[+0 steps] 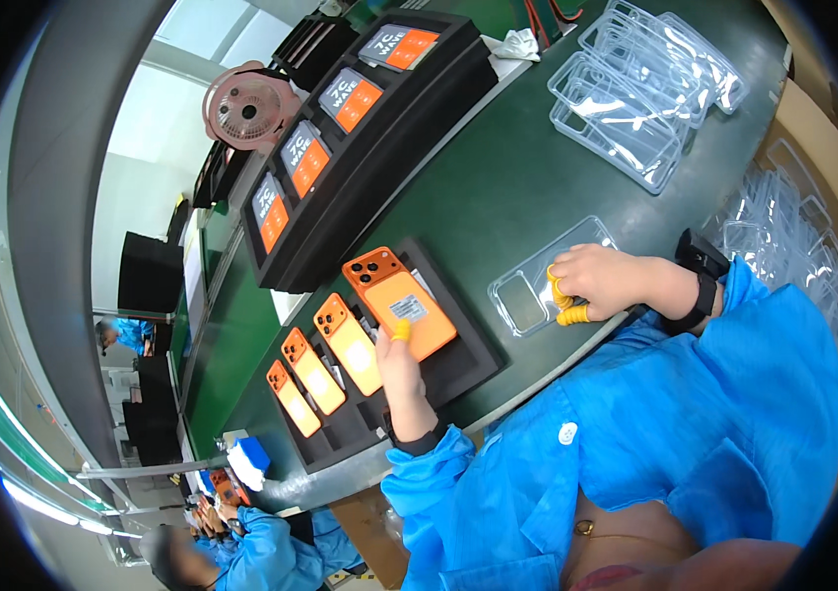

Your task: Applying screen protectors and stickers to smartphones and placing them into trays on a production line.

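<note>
The right hand (584,283) pinches a clear case (527,295); the left hand (401,369) seems clamped on an orange phone (397,294).

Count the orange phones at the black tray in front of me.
4, side by side along the black tray: the leftmost phone, the second phone, the third phone, and the rightmost phone, which the left hand touches. None seems hidden there.

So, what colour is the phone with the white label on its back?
Orange phone; head view shows it.
</note>
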Demonstrator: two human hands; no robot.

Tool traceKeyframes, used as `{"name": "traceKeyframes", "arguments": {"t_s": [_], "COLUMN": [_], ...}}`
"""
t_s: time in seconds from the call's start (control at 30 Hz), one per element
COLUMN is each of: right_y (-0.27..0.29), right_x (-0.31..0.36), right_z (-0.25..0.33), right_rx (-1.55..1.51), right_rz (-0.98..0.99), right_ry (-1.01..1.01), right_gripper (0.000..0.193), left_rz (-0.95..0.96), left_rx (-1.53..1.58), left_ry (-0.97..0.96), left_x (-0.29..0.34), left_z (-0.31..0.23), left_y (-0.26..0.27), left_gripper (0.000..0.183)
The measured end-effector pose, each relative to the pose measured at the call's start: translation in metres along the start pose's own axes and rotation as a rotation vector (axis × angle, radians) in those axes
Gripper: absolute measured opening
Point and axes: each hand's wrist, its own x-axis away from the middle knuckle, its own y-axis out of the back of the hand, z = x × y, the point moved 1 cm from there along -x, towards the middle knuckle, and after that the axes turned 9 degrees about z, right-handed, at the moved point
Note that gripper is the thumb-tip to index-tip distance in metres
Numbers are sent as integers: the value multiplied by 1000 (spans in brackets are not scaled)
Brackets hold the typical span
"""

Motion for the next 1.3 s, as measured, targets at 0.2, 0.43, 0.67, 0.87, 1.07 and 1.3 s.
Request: {"name": "traceKeyframes", "arguments": {"t_s": [0.2,0.43,0.67,0.87,1.07,1.3], "right_y": [28,1,20,25,37,33], "right_x": [2,-31,-16,-16,-10,-9], "right_z": [8,19,16,19,19,20], "right_rx": [-288,-1126,-1139,-1439,-1022,-1154], "right_rz": [-415,-581,-582,-552,-503,-451], "right_ry": [-102,-240,-361,-316,-290,-285], "right_gripper": [34,32,25,21,21,22], "left_rz": [242,539,399,552,505,529], "left_rx": [314,-192,-1135,-1288,-1240,-1267], "left_ry": [-158,-220,-574,-379,-463,-380], "left_x": [31,25,29,28,28,29], "left_z": [-9,-8,-4,2,1,0], "left_y": [-25,-73,-70,-79,-79,-78], "left_gripper": [32,30,74,87,79,74]}}
